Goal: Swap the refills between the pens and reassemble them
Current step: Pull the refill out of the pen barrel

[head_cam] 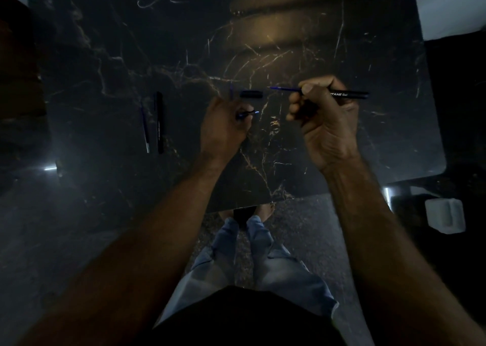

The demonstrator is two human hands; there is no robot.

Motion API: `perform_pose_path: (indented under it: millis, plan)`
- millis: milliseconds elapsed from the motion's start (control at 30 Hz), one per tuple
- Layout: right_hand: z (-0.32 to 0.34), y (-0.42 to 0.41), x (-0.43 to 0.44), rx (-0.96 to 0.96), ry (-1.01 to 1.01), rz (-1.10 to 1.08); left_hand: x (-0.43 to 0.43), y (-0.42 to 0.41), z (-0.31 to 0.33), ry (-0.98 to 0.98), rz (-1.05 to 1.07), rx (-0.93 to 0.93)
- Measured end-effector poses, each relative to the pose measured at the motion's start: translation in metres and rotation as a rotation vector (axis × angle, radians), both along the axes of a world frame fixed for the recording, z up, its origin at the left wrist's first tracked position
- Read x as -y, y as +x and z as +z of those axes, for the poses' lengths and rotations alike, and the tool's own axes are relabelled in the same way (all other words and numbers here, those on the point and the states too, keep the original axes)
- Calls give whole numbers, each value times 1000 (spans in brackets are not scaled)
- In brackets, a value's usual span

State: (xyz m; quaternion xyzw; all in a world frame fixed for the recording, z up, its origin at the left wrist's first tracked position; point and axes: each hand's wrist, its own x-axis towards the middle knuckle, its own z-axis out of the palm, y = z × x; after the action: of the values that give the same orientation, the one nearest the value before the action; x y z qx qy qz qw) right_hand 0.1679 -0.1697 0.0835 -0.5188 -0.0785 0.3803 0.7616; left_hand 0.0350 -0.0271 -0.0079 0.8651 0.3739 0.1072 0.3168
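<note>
My right hand grips a black pen barrel lying level, with a blue refill sticking out of its left end. My left hand is closed on a small dark pen part with a blue glint at its tip. A black pen cap lies on the dark marble table between the two hands. At the left lie a second black barrel and a loose blue refill, side by side.
The table's front edge runs just below my wrists, with my legs and the floor under it. A white block sits on the floor at the right. A white surface borders the table's far right corner.
</note>
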Motion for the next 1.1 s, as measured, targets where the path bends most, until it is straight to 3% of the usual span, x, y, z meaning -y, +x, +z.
perform_pose_path:
  millis: [133,900,967,1033,1100]
  plan:
    - [-1,2,4,-2,-22,0,-5,8,-4,113,-30,-63]
    - [-10,2,7,-11,-20,28,-4,11,6,136,-25,-86]
    - [-10,3,6,-23,-8,21,-2,15,24,-45,62,148]
    - [-9,3,2,-45,9,11,-2,19,46,-414,119,429]
    - [-7,4,-4,-75,31,5,-3,19,65,-665,112,594]
